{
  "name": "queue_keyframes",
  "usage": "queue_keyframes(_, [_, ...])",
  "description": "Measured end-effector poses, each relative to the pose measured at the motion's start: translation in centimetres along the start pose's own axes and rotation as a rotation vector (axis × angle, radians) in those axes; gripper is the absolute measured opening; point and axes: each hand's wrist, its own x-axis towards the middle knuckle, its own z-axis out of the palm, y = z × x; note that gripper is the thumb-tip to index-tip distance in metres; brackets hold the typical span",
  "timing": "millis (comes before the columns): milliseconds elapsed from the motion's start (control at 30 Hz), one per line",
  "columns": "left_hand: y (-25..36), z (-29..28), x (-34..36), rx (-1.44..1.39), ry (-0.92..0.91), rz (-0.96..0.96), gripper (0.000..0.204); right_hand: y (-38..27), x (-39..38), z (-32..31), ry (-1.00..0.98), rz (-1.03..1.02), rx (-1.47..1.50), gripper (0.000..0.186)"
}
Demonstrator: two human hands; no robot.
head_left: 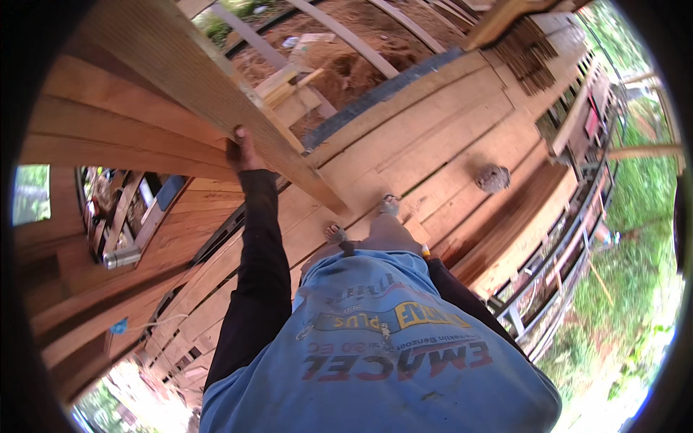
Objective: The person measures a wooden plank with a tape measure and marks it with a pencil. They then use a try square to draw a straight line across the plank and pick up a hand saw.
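A long, wide wooden plank (195,79) stands tilted, with its lower end down near my feet on the board floor. My left hand (247,151) is closed on the left edge of this plank, its thumb up along the edge; the other fingers are partly hidden. My right arm, in a dark sleeve (462,292), runs down beside my blue shirt. The right hand itself is hardly visible and its fingers are hidden. By the end of that sleeve shows a small yellow and white object (426,252); whether the hand holds it cannot be told.
I stand on a floor of wooden boards (426,115). A rough greyish lump (493,177) lies on it to the right. Stacked planks (512,224) line the right edge. A plank wall (130,137) with an opening rises at left, and open framing (346,40) lies ahead over reddish soil.
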Motion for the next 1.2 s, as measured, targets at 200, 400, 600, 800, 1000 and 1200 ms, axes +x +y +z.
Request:
queue_keyframes(200, [-2.7,1.9,-0.6,0.199,0.069,0.114,0.049,4.1,6.6,-4.3,-0.096,-0.153,-0.096,0.039])
queue_keyframes(400, [0.1,6.7,-5.0,0.220,0.029,0.097,0.062,4.0,15.7,-19.4,-0.227,0.398,0.789,0.026])
queue_keyframes(600, [-4.3,11.7,-5.2,0.411,-0.020,0.128,0.050,6.5,22.9,-32.1,-0.051,0.426,1.302,0.027])
queue_keyframes(800, [-9.3,12.6,-1.2,0.342,-0.016,0.179,0.055,8.3,24.0,-30.6,-0.088,0.397,1.365,0.027])
queue_keyframes(1000, [-11.8,16.8,1.5,0.180,-0.075,0.040,0.066,7.5,20.2,-24.5,-0.110,0.111,0.667,0.021])
queue_keyframes(1200, [-16.0,19.6,6.8,0.348,-0.061,0.073,0.073,5.4,22.8,-27.0,-0.120,0.329,0.889,0.048])
